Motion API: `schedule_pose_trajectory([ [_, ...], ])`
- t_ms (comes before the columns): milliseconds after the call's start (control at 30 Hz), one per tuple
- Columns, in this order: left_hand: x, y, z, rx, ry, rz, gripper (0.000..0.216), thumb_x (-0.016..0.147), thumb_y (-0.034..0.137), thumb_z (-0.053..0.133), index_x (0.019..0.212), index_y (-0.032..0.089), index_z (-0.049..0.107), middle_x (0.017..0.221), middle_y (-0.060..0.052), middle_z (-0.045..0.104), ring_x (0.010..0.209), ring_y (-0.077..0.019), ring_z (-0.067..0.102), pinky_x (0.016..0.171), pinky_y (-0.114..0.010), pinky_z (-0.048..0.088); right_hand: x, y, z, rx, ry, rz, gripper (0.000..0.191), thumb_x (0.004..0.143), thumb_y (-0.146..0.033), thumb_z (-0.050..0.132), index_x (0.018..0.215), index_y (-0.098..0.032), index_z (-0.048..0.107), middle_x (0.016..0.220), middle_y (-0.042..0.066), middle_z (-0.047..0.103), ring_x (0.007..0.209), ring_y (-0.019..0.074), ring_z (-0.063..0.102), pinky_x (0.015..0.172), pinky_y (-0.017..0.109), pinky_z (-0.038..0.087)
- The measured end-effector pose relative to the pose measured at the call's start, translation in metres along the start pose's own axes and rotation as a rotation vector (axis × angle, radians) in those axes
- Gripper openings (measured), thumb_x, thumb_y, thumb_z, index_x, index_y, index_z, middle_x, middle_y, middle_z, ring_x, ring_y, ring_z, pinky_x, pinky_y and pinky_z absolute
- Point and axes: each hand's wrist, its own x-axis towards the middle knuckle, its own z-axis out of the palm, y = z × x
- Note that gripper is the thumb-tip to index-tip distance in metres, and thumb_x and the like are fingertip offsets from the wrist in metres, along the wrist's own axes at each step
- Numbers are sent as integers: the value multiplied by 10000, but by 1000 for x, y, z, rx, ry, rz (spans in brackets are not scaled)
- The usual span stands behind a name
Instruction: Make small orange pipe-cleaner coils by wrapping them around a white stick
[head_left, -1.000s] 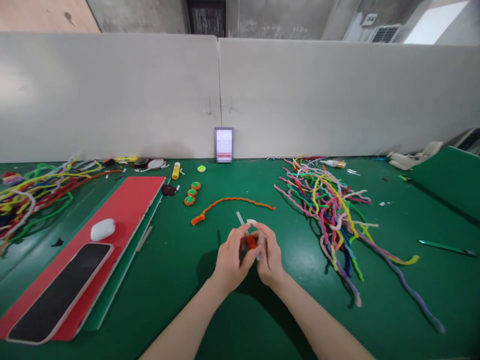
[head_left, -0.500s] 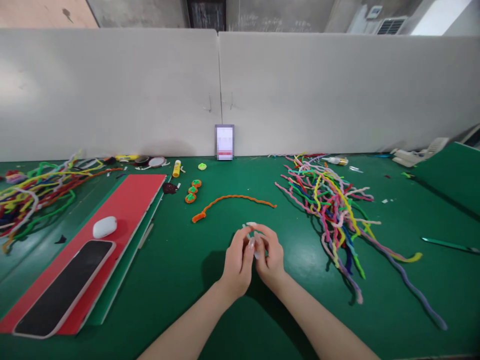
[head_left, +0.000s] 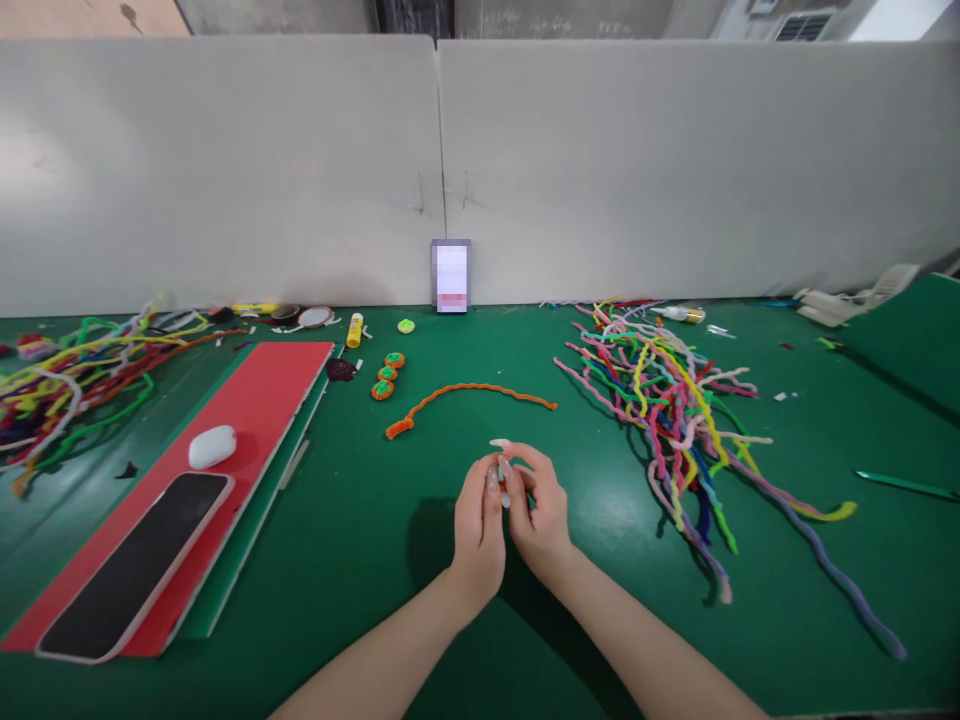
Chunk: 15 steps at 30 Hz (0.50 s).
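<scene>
My left hand and my right hand meet fingertip to fingertip above the green table. Both are closed, thumbs side by side. Whatever is pinched between them is hidden by the fingers and too small to make out. Beyond them lies a curved orange pipe cleaner, its left end coiled into a thicker piece. Further left, several small orange rounds with green tops sit in a short row.
A big pile of coloured pipe cleaners spreads on the right, another at far left. A phone and white earbud case rest on a red board. A glue stick and propped blurred screen stand behind.
The fingers of both hands have shifted a little against each other, the left thumb moving slightly left. The camera view has tilted slightly. Things on the table stay put.
</scene>
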Motion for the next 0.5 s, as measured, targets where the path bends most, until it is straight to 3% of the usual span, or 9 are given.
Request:
schedule_pose_trajectory([
  [233,-1,-4,1,30,47,-21,345,880,353,356,1137,176,504,1131,-101,576,1029,-203,552,867,-343,458,-3,1,2,-5,25,-6,199,879,-202,367,1048,-193,472,970,78,642,607,115,623,531,237,513],
  [500,2,-8,1,58,28,-20,341,895,336,319,1152,181,482,1139,-95,565,1029,-189,546,868,-327,446,1,1,2,-40,-6,1,198,883,-203,362,1045,-201,476,843,46,655,554,110,609,483,214,487],
])
